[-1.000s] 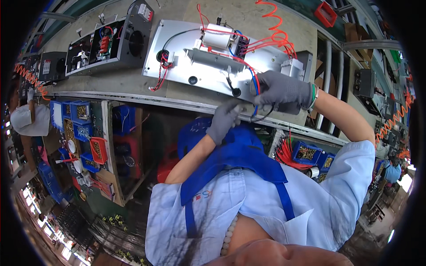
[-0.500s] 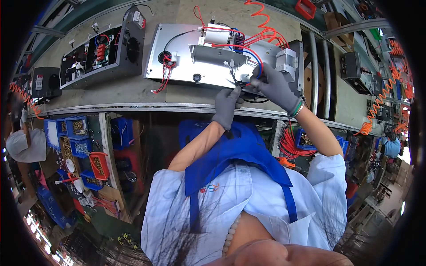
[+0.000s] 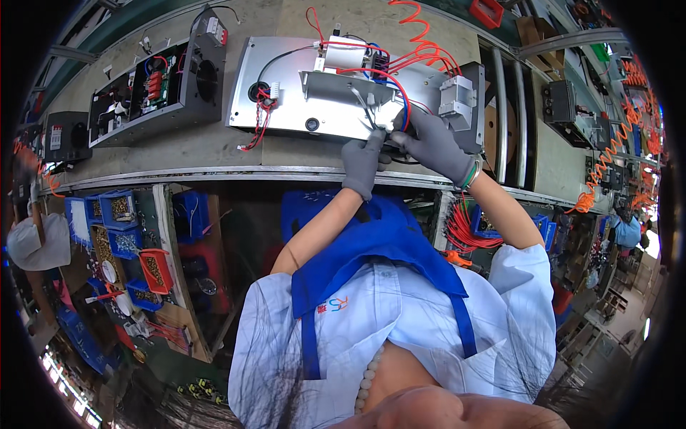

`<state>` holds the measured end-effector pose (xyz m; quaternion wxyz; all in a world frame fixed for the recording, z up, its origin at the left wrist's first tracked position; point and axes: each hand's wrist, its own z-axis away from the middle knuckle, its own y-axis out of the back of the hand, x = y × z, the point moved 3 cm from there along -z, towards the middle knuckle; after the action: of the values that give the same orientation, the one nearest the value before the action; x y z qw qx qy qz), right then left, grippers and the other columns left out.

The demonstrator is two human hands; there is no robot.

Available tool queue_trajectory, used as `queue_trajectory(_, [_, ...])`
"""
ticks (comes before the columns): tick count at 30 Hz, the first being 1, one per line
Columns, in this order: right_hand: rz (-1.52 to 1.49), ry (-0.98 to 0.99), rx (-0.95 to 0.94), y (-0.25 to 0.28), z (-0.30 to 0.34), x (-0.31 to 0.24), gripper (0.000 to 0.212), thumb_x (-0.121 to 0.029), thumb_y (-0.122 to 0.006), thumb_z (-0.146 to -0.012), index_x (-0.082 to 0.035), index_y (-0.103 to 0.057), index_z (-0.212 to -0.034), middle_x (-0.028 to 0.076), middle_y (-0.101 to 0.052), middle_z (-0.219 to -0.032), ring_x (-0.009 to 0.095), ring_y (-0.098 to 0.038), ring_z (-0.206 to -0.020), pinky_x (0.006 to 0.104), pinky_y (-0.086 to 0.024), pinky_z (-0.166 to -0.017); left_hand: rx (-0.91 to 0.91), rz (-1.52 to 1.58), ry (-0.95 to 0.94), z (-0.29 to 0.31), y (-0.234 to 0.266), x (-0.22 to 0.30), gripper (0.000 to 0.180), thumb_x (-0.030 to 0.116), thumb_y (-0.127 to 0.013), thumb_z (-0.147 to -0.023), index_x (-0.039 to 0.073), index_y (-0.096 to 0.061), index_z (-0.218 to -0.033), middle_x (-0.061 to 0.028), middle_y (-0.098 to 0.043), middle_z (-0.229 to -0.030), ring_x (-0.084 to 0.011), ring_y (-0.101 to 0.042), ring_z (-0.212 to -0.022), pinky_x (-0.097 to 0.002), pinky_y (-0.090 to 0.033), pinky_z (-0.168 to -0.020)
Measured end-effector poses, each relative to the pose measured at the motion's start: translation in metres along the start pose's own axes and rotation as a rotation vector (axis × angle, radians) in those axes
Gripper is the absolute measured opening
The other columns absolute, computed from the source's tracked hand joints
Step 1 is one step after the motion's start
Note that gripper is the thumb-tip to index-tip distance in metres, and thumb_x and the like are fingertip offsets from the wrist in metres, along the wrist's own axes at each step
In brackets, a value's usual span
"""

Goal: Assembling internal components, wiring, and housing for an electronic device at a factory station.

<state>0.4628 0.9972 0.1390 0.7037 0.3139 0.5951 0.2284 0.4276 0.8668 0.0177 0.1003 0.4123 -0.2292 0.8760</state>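
Both my hands wear grey gloves and meet at the front edge of a silver metal chassis (image 3: pixel 282 107). My left hand (image 3: pixel 363 163) is closed in a pinch on thin dark wires (image 3: pixel 369 118) at that edge. Close beside it, my right hand (image 3: pixel 439 149) has its fingers curled together around the lower ends of a red and a blue wire (image 3: pixel 408 100). Their tips are hidden between my fingers. Behind the hands, a grey bracket plate (image 3: pixel 343 86) stands on the chassis, with a white cylinder (image 3: pixel 344 53) behind it.
An opened dark unit (image 3: pixel 171 107) with a fan stands left on the bench. A metal box part (image 3: pixel 456 98) sits at the chassis's right end. A coiled orange hose (image 3: pixel 414 28) hangs behind. Blue bins (image 3: pixel 120 207) of small parts sit lower left; metal rails (image 3: pixel 501 114) lie right.
My right hand has come down and slightly left, closer to my left hand, and the red and blue wires bend lower with it. The whole view has shifted a little.
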Motion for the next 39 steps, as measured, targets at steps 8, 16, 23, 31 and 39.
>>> queue_trajectory(8, [0.099,0.154,0.141,-0.009,-0.018,0.019,0.020,-0.014,-0.066,-0.084,-0.008,-0.057,-0.100,0.015,-0.064,-0.080,0.034,-0.064,-0.075,0.0416,-0.050,-0.065,-0.016,0.137,0.067,0.004,0.002,0.000,0.042,0.037,-0.059,-0.094,-0.005,-0.062,-0.090,-0.0120,-0.063,-0.068,-0.0171,-0.063,-0.053,-0.0237,-0.047,-0.044])
queue_trajectory(16, [0.017,0.068,0.145,-0.015,-0.002,0.023,0.016,-0.016,-0.066,-0.086,-0.006,-0.059,-0.097,0.015,-0.065,-0.078,0.032,-0.065,-0.074,0.0400,-0.049,-0.065,-0.132,-0.253,0.009,0.018,-0.002,0.027,0.056,0.048,-0.061,-0.090,-0.007,-0.063,-0.083,-0.0143,-0.064,-0.063,-0.0173,-0.063,-0.051,-0.0242,-0.047,-0.043])
queue_trajectory(23, [0.006,0.036,0.151,-0.005,0.007,0.018,0.017,-0.016,-0.067,-0.085,-0.006,-0.060,-0.097,0.013,-0.063,-0.078,0.032,-0.062,-0.070,0.0398,-0.048,-0.063,-0.117,-0.478,-0.026,0.016,0.014,0.035,0.057,0.050,-0.064,-0.087,-0.007,-0.067,-0.091,-0.0144,-0.068,-0.071,-0.0201,-0.066,-0.056,-0.0318,-0.051,-0.052])
queue_trajectory(31, [-0.062,-0.045,0.187,0.004,0.005,0.019,0.017,-0.013,-0.067,-0.085,-0.004,-0.060,-0.098,0.012,-0.061,-0.080,0.025,-0.061,-0.068,0.0354,-0.048,-0.063,-0.049,-0.412,-0.212,0.005,0.002,0.062,0.037,0.027,-0.069,-0.086,-0.006,-0.064,-0.103,-0.0108,-0.066,-0.069,-0.0130,-0.062,-0.054,-0.0253,-0.047,-0.049])
queue_trajectory(39, [-0.107,-0.007,0.155,-0.004,0.006,0.007,0.015,-0.011,-0.065,-0.085,-0.003,-0.059,-0.097,0.010,-0.063,-0.081,0.019,-0.062,-0.068,0.0336,-0.047,-0.063,-0.101,-0.039,-0.191,0.011,0.024,0.033,0.031,0.025,-0.062,-0.094,-0.004,-0.064,-0.104,-0.0128,-0.068,-0.078,-0.0130,-0.063,-0.056,-0.0212,-0.045,-0.045])
